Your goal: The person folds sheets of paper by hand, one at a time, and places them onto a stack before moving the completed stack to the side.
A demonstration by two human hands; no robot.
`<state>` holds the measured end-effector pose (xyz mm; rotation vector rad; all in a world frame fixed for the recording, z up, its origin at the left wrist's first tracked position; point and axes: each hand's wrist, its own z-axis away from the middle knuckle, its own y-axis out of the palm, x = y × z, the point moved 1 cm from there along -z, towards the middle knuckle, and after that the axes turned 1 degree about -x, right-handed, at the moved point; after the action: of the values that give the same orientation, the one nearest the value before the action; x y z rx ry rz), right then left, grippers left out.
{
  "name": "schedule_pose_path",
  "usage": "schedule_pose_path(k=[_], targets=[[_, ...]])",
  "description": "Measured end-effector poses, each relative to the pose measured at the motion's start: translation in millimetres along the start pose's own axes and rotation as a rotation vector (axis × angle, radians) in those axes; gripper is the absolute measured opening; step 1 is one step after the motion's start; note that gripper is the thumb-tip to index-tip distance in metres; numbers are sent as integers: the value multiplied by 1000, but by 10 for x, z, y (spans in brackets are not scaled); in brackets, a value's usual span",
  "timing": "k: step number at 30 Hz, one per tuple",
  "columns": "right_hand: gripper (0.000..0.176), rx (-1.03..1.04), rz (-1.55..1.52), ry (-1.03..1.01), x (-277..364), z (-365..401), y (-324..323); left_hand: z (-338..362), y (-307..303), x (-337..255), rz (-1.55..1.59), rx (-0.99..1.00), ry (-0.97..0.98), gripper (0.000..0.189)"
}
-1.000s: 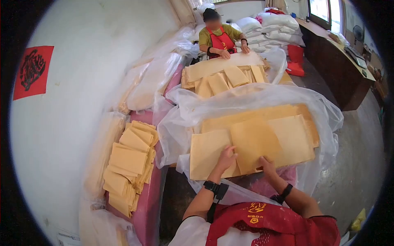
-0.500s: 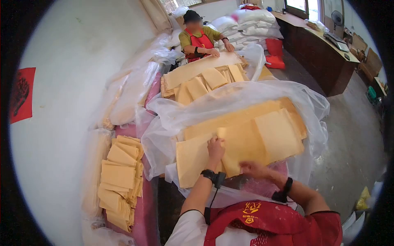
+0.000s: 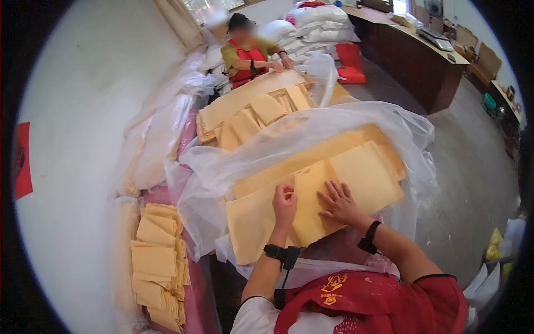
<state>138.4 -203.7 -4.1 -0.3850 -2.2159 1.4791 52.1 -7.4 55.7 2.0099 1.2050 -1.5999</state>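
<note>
A folded section of a thin yellow sheet (image 3: 311,186) lies across a stack of wide, pale yellow sheets (image 3: 253,220). My right hand (image 3: 337,203) rests flat on the folded section, its fingers spread. Beside that section's left edge, my left hand (image 3: 285,205) is closed with the fingers curled in; whether the edge is between them cannot be made out. To the right, a paler part of the top sheet (image 3: 367,172) lies flat. Behind it shows a darker yellow sheet (image 3: 267,178).
Clear plastic film (image 3: 208,161) surrounds the stack. Folded yellow sheets (image 3: 153,260) are piled at the left. Across the work surface, a person (image 3: 247,58) in a red apron handles another sheet stack (image 3: 233,106). White sacks (image 3: 328,28) and a dark counter (image 3: 409,67) stand farther back.
My right hand has moved up from the sheet's near edge and now lies flat on it. The sheet is folded over into a narrower section. My view has shifted slightly.
</note>
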Motion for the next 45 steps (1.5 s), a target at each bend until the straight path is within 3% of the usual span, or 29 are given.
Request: schedule_pose_path(k=[1,2,4,5,7,8,10,11,13,15,16,18,19,20,22,23,25,29,32,39,41,45], targets=[[69,-5,-5,-12,5,6,2,84,13,0,125,-113,55,15],[69,-15,-9,-29,-13,-5,9,201,-21,182,133,-105,58,15],[68,-45,6,-26,-46,-17,64,425,-161,732,-383,128,-66,25],[68,-44,4,-23,-42,-25,58,472,-206,703,-381,140,-58,25],[68,-30,-4,-1,-9,62,75,658,-273,616,-602,445,-226,32],[68,-15,-20,-2,-18,51,70,687,-264,605,-600,449,-225,32],[68,-8,-39,-10,-66,-30,57,677,-259,539,-44,494,-585,31],[64,-1,-15,-24,-101,-69,50,658,-242,501,-47,494,-584,31],[60,22,2,-25,-200,-204,-63,604,-157,192,426,303,-641,29],[44,351,-210,289,-216,-291,-271,478,-114,-34,508,357,-691,29],[44,375,-226,294,-14,-92,-405,481,-151,-61,590,404,-699,29],[33,-325,-484,-57,401,158,-885,510,-161,83,541,407,-727,30],[34,-16,-566,-214,574,294,-905,489,-128,137,495,426,-745,30],[35,294,-630,-360,732,463,-883,499,-96,152,496,435,-726,30],[40,164,-575,-589,910,565,-712,508,-33,186,495,339,-706,33],[40,158,-568,-591,872,559,-593,490,-20,205,557,363,-603,35],[50,192,-465,-320,752,491,-390,397,8,57,569,370,-555,35],[61,283,-248,-171,769,402,-331,276,-55,-390,523,324,-535,33],[62,281,-80,-171,777,346,-253,157,-22,-529,452,288,-442,31],[57,296,-203,-254,1024,107,-376,-73,33,-469,520,291,-505,31],[54,40,-214,-152,998,-52,-431,-70,166,-193,610,264,-397,29],[60,-30,-62,-180,722,29,224,-43,185,-176,534,242,-429,31]])
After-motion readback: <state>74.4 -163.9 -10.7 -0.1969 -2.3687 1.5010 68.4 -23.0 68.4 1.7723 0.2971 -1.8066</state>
